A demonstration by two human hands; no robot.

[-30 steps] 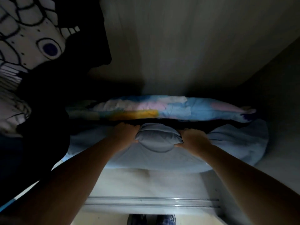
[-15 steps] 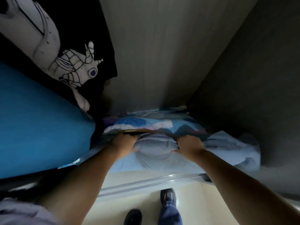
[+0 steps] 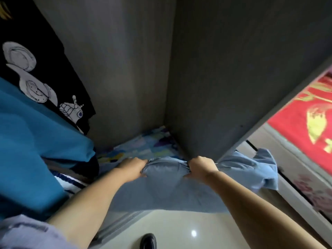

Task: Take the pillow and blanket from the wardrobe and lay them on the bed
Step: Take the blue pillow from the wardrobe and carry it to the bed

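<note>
Both my hands are clenched on the grey-blue pillow [image 3: 164,175], left hand [image 3: 132,167] and right hand [image 3: 201,167], half out of the wardrobe [image 3: 233,78]. The patterned blanket [image 3: 143,148] lies behind. Next I judge: pull clear, turn toward the bed.

My fingers [image 3: 143,163] sink into the blue pillow [image 3: 161,187], their tips hidden. The patterned blanket [image 3: 143,146] lies half buried behind it. My shoe [image 3: 148,241] is cut by the bottom edge, the red cloth [image 3: 296,126] by the right.
</note>
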